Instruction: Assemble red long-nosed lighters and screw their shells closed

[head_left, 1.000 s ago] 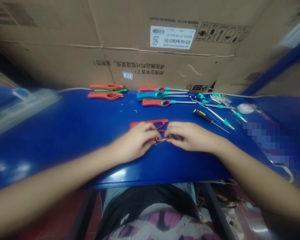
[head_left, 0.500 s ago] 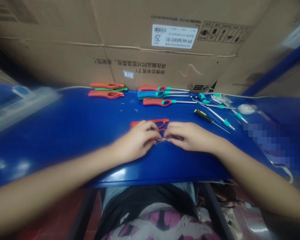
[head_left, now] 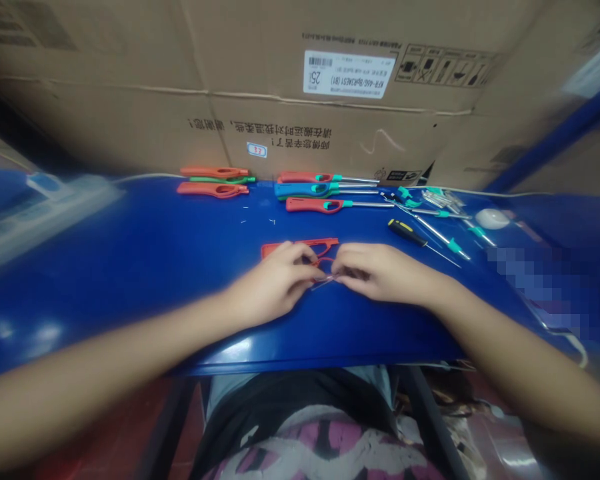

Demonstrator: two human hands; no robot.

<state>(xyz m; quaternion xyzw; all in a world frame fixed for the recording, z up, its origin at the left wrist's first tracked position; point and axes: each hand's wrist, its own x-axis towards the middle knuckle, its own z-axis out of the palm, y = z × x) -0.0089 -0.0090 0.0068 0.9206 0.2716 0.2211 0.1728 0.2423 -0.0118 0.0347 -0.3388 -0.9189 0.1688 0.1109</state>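
Two red half shells of a lighter handle are at the middle of the table, one close behind the other. The farther red half shell (head_left: 330,241) lies on the tabletop just past my left hand (head_left: 285,277). My left hand is closed around the nearer red half shell (head_left: 324,261), of which only a curved strip shows between the hands. With thumb and fingers pinched, my right hand (head_left: 367,272) meets its right end. A thin pale piece (head_left: 323,285), like a wire or rod, sticks out below the fingertips; what exactly the right fingers grip is hidden.
Assembled lighters (head_left: 313,204) lie along the back, with orange and green handles (head_left: 213,190) to their left. A screwdriver (head_left: 407,232), metal lighter tubes (head_left: 437,233) and a white oval object (head_left: 493,218) lie right. Tiny pins (head_left: 273,221) are scattered behind the hands. Cardboard (head_left: 260,60) stands behind.
Both hands stay in place. The fingertips have shifted slightly at the thin pale piece, and the right fingertips sit a little differently against the half shell.
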